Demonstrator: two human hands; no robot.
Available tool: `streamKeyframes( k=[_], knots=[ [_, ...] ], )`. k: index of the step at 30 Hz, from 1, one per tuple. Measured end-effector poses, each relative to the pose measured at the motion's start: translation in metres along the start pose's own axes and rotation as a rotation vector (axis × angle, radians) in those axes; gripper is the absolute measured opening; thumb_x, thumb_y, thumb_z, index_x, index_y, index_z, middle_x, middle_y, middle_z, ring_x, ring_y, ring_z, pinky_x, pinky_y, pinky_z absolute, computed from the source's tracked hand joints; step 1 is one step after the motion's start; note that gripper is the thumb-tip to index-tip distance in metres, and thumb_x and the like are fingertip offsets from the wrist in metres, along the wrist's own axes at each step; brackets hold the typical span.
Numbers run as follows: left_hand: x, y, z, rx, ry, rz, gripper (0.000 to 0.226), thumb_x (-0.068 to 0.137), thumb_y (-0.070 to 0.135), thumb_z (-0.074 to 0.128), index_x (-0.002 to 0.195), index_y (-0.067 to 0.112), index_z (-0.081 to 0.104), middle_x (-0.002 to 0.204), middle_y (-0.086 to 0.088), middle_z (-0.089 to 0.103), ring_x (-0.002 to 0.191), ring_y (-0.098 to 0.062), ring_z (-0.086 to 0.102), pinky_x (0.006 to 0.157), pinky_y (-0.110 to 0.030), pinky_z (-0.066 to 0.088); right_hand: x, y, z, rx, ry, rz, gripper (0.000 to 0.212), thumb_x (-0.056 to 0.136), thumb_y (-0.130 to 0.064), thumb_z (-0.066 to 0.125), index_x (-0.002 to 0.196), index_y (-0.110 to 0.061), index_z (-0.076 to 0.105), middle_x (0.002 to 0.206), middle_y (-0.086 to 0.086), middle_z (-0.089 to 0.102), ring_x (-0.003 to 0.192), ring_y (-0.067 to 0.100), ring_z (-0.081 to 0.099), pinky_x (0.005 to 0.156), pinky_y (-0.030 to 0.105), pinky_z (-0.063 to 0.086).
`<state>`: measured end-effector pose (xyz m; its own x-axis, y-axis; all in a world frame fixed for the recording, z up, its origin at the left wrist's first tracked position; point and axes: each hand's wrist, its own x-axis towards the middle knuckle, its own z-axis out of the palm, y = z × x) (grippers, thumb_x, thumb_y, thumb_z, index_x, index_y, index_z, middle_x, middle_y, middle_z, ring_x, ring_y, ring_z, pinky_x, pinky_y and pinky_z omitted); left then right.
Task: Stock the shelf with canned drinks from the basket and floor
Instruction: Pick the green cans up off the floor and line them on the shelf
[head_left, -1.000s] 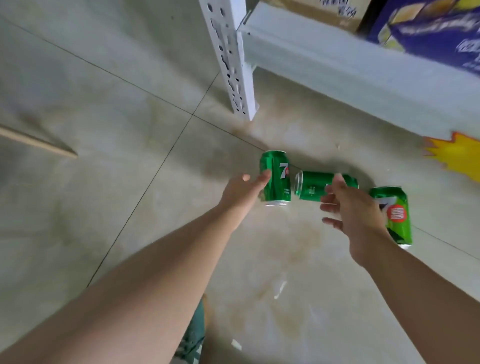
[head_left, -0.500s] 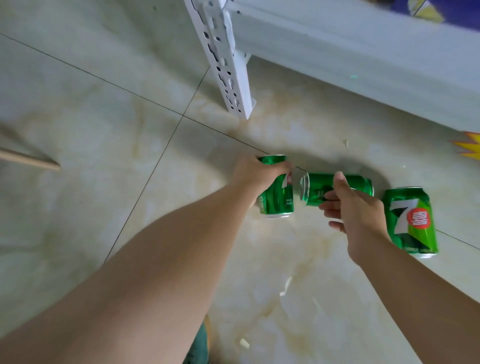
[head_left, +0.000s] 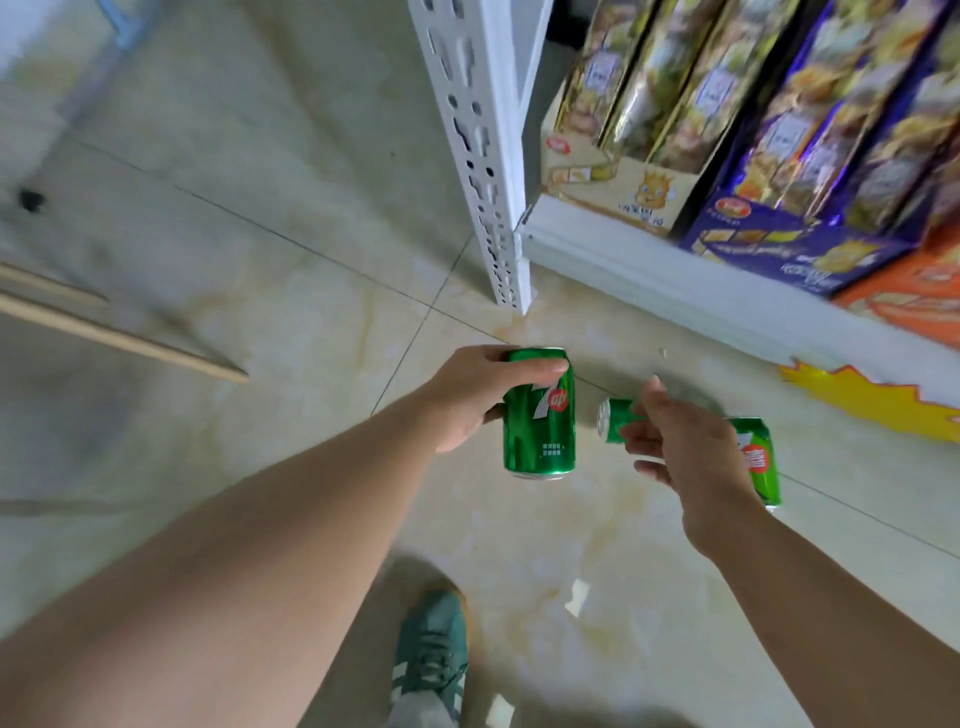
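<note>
The first can (head_left: 540, 421) was glossy green, with a white "7" and a red dot on its side and a silver rim at its lower end. The left hand (head_left: 467, 397) gripped it near the top, fingers wrapped round the body, just in front of the white shelf post (head_left: 483, 156). The second can (head_left: 614, 422), the same green, was turned on its side with its silver end facing left. The right hand (head_left: 691, 457) was closed on it, thumb above and fingers below; whether it touched the tiled floor (head_left: 260, 260) could not be told. A third can (head_left: 762, 467) lay on the floor just behind that hand, partly hidden. On the bottom shelf (head_left: 649, 270) a cream carton (head_left: 628, 192) held upright gold packets (head_left: 660, 78), and beside it a purple carton (head_left: 779, 254) held rows of purple packets (head_left: 831, 104).
</note>
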<state>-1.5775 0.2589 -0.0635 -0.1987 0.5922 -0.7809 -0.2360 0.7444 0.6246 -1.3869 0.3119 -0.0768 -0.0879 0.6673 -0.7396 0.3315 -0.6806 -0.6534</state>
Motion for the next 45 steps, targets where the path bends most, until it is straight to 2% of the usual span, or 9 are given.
streamKeyframes(
  k=[4,15,19,22,25,33,36,39,45],
  knots=[
    [-0.075,0.057,0.007,-0.022,-0.029,0.023,0.03,0.079,0.021,0.076,0.107,0.011,0.069,0.104,-0.012,0.073,0.094,-0.022,0.069,0.089,-0.033,0.055,-0.07,-0.061,-0.011,0.032,-0.039,-0.034,0.029,0.094,-0.042,0.058,0.084,-0.016,0.066,0.058,-0.006,0.067,0.064,0.014,0.061,0.062,0.029,0.049],
    [-0.316,0.258,0.028,-0.025,-0.161,0.203,0.033,0.08,0.021,0.076,0.111,0.01,0.07,0.11,-0.014,0.071,0.11,-0.03,0.065,0.105,-0.043,0.046,-0.321,-0.265,-0.081,-0.026,-0.239,-0.181,0.03,0.096,-0.041,0.054,0.094,-0.014,0.069,0.092,0.01,0.074,0.083,0.023,0.068,0.075,0.036,0.052],
    [-0.409,0.328,0.035,0.051,-0.252,0.317,0.06,0.061,0.036,0.081,0.111,0.005,0.069,0.11,-0.017,0.071,0.105,-0.029,0.067,0.096,-0.036,0.052,-0.414,-0.329,-0.115,-0.036,-0.269,-0.287,0.023,0.095,-0.043,0.055,0.095,-0.024,0.068,0.092,-0.002,0.074,0.087,0.015,0.069,0.082,0.036,0.053],
    [-0.475,0.379,0.043,0.104,-0.297,0.415,0.061,0.055,0.038,0.081,0.104,0.003,0.069,0.096,-0.013,0.073,0.088,-0.023,0.068,0.072,-0.024,0.055,-0.474,-0.368,-0.138,-0.066,-0.3,-0.369,0.034,0.093,-0.048,0.056,0.11,-0.02,0.066,0.104,0.003,0.073,0.094,0.018,0.069,0.092,0.042,0.054],
    [-0.534,0.426,0.05,0.149,-0.342,0.512,0.045,0.063,0.029,0.077,0.1,0.004,0.068,0.088,-0.009,0.075,0.082,-0.02,0.069,0.072,-0.024,0.056,-0.527,-0.405,-0.158,-0.064,-0.307,-0.454,0.04,0.093,-0.045,0.057,0.117,-0.014,0.063,0.112,0.015,0.069,0.093,0.024,0.067,0.093,0.046,0.053],
    [-0.668,0.526,0.082,0.209,-0.451,0.824,0.036,0.069,0.025,0.07,0.099,0.004,0.067,0.093,-0.011,0.072,0.084,-0.021,0.068,0.075,-0.026,0.056,-0.644,-0.497,-0.22,-0.042,-0.31,-0.76,0.054,0.081,-0.053,0.059,0.119,-0.015,0.063,0.114,0.012,0.069,0.099,0.023,0.068,0.085,0.034,0.056],
    [-0.711,0.554,0.096,0.26,-0.519,0.945,0.04,0.064,0.031,0.077,0.097,0.009,0.07,0.096,-0.011,0.073,0.088,-0.023,0.068,0.08,-0.03,0.056,-0.674,-0.523,-0.243,-0.029,-0.342,-0.84,0.061,0.078,-0.054,0.067,0.121,-0.01,0.061,0.115,0.014,0.069,0.101,0.023,0.069,0.081,0.031,0.055],
    [-0.745,0.582,0.111,0.282,-0.634,1.046,0.049,0.048,0.039,0.09,0.09,0.019,0.076,0.094,-0.006,0.074,0.087,-0.018,0.07,0.078,-0.028,0.057,-0.698,-0.55,-0.262,0.001,-0.368,-0.915,0.077,0.071,-0.056,0.073,0.127,-0.006,0.055,0.12,0.014,0.068,0.112,0.028,0.065,0.095,0.041,0.053],
    [-0.78,0.636,0.148,0.322,-0.763,1.117,0.081,0.046,0.048,0.092,0.107,0.003,0.064,0.101,-0.013,0.07,0.089,-0.023,0.068,0.081,-0.032,0.056,-0.723,-0.588,-0.297,0.077,-0.403,-1.094,0.093,0.052,-0.05,0.09,0.126,-0.003,0.058,0.122,0.015,0.067,0.115,0.03,0.064,0.094,0.039,0.054]
  ],
)
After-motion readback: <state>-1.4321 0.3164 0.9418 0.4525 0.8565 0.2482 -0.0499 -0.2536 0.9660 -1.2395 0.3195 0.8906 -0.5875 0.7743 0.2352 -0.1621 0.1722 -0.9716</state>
